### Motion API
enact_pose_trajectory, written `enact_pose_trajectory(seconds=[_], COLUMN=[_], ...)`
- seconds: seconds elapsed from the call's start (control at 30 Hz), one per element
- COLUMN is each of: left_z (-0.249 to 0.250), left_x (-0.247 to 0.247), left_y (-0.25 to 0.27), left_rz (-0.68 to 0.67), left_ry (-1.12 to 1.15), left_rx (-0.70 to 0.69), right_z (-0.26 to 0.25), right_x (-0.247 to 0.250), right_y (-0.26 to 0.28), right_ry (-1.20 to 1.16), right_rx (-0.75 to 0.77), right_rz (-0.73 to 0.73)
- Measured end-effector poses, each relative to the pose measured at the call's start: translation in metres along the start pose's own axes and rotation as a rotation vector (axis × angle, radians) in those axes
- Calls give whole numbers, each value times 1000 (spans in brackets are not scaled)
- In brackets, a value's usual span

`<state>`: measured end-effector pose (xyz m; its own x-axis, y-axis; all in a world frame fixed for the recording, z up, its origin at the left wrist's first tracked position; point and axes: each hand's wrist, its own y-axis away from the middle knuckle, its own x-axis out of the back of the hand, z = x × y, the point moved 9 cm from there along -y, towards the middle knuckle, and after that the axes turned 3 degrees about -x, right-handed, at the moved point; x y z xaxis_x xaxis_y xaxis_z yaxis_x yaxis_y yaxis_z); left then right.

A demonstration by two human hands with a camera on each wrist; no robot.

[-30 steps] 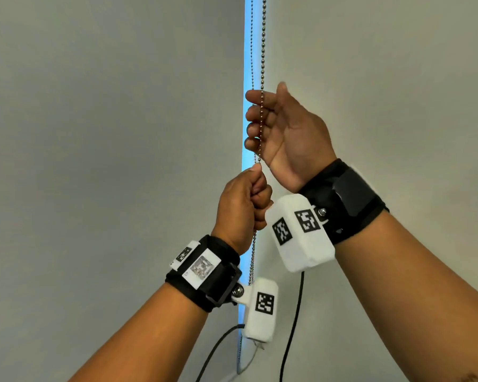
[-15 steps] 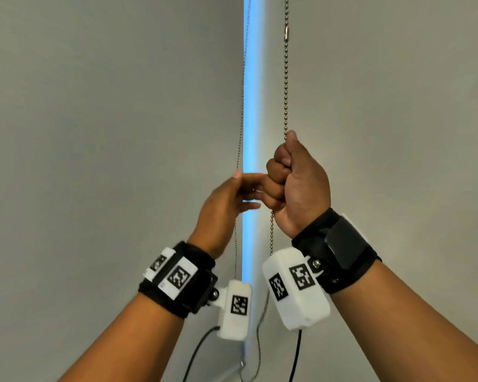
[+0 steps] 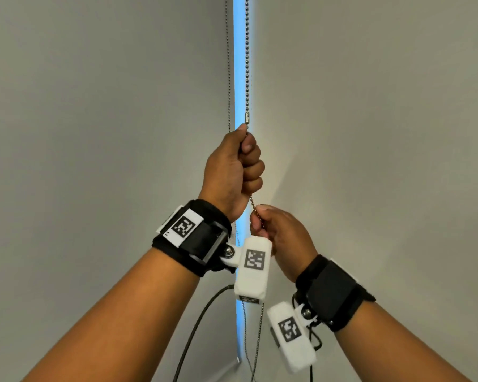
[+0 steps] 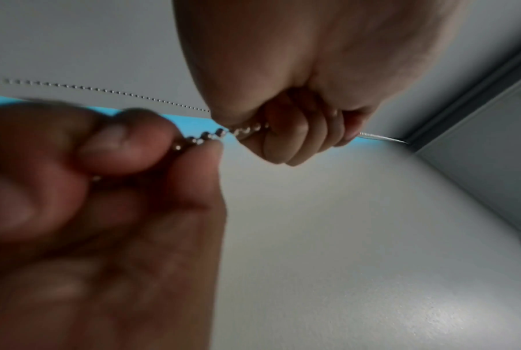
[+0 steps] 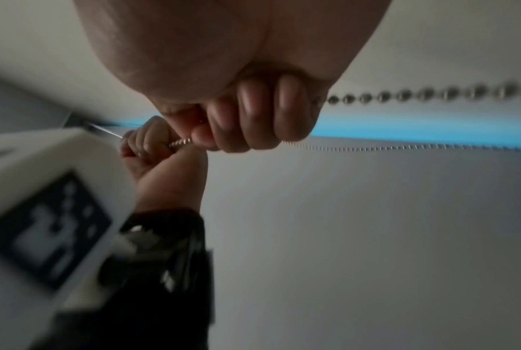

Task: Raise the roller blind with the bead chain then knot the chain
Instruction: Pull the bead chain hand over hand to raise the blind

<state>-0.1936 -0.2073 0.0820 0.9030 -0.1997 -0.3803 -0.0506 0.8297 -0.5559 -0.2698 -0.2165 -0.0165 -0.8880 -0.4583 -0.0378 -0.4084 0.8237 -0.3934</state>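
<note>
I see my left hand (image 3: 232, 172) raised in front of the pale grey roller blind fabric (image 3: 370, 133), its fingers curled into a fist that clamps the silver metal bead chain (image 3: 246, 64). The chain's thicker strand runs straight up from that fist along the narrow bright blue gap of light (image 3: 238, 51) between the two grey surfaces. A small oblong metal connector (image 3: 247, 118) sits on the strand just above my left thumb. A thinner-looking second strand (image 3: 228, 64) hangs just left of the first and passes behind the fist.

Just below, my right hand (image 3: 282, 238) pinches the same strand as it leaves the bottom of the left fist, thumb and forefinger pressed together on the beads. In the left wrist view the short stretch of beads (image 4: 211, 135) runs taut between the blurred right fingertips (image 4: 127, 139) and the left fist (image 4: 283, 132). Below both hands the chain hangs slack past the white tagged wrist camera (image 3: 253, 268) toward the bottom edge.
</note>
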Motion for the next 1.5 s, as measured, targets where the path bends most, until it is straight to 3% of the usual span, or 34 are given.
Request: enact_pose_trajectory(seconds=[0.2, 0.33, 0.5, 0.73, 0.93, 1.03, 1.2, 1.33, 1.5], left_z=[1, -11, -22, -41, -1, 19, 34, 36, 24], left_x=[3, -1, -1, 13, 14, 0, -22, -28, -11], left_y=[14, 26, 36, 46, 18, 6, -5, -10, -8], left_rz=[24, 13, 35, -7, -84, -177, -203, -124, -10], left_ry=[69, 101, 75, -9, -285, -254, -233, -93, -25], left_rx=[-1, 46, 60, 109, 12, 21, 31, 14, -16], right_z=[-66, -123, -163, -148, -129, -103, -68, -54, -56], right_x=[17, -3, -21, -29, -19, -24, -28, -22, 7], right_y=[-31, -51, -62, -49, -29, -22, -18, -23, -40], right_ry=[-105, -309, -447, -536, -565, -554, -562, -410, 185], right_rx=[76, 87, 125, 118, 148, 121, 23, 26, 29], right_rz=[6, -114, -122, -28, -35, -46, -76, -94, -69])
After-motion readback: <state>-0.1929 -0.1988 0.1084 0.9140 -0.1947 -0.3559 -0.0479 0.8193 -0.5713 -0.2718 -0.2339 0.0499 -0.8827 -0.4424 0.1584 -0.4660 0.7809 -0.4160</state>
